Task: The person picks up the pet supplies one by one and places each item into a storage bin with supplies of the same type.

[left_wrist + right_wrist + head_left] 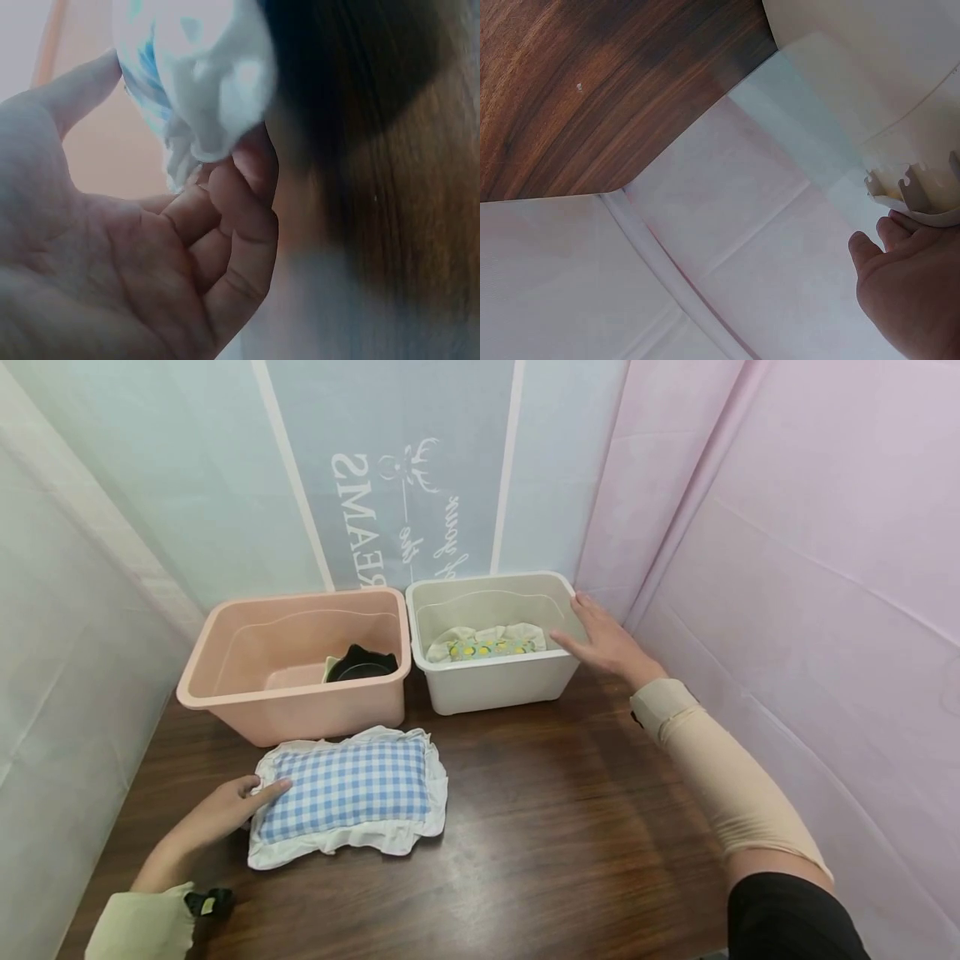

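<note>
My left hand [234, 810] pinches the left end of a small blue-and-white checked pillow [345, 785] with a white ruffled border. In the left wrist view the thumb lies on its upper face and curled fingers [244, 247] sit under the ruffle [217, 82]. The pillow is in front of the pink tub [322, 714]. My right hand [611, 643] rests at the right rim of a white tub [495, 689], its fingers straight and thumb spread over the opening. The right wrist view shows fingertips touching that rim [922, 214] from outside; the thumb is hidden there.
Inside the white tub lies a ruffled pillow with a yellow lemon print [491, 647]. A black bowl with pointed ears [363, 662] and a pale green-edged item [328, 670] are in the pink tub. Fabric walls [840, 527] enclose the dark wooden table [540, 827].
</note>
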Demonstrator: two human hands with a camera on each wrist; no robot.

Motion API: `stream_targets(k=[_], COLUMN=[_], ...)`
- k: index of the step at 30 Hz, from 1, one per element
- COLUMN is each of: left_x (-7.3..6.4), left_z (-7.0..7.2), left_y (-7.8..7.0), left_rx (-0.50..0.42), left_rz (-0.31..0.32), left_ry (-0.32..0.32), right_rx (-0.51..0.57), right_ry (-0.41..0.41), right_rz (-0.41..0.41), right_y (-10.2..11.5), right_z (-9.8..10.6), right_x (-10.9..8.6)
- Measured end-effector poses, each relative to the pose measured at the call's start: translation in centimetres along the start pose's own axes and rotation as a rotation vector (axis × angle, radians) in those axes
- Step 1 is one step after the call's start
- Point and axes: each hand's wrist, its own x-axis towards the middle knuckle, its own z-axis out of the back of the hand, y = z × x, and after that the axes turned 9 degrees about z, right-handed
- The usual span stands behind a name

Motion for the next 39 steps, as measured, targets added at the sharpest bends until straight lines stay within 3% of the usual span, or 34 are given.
stream_targets(k=[5, 12, 16, 39], left_x=[-0.1, -0.7, -1.0, -2.3], left_z=[-0.2, -0.7, -0.8, -1.3], left_y=[0.0, -0.1, -0.4, -1.7], left_rx=[-0.031, -0.165, -0.193, -0.098], left_rz=[-0.007, -0.013, -0.036, -0.12], left_ry=[0.004, 0.027, 0.021, -0.118], right_rx=[-0.003, 0.003, 0.0, 0.016], right_ry=[-0.003, 0.007, 0.006, -0.02], right_rz=[-0.002, -0.005, -0.001, 0.021], right_y=[-0.2, 0.0, -0.1, -0.1], right_z=[0.0, 0.0, -0.2, -0.3], right_x=[0.0, -0.1, -0.1, -0.1])
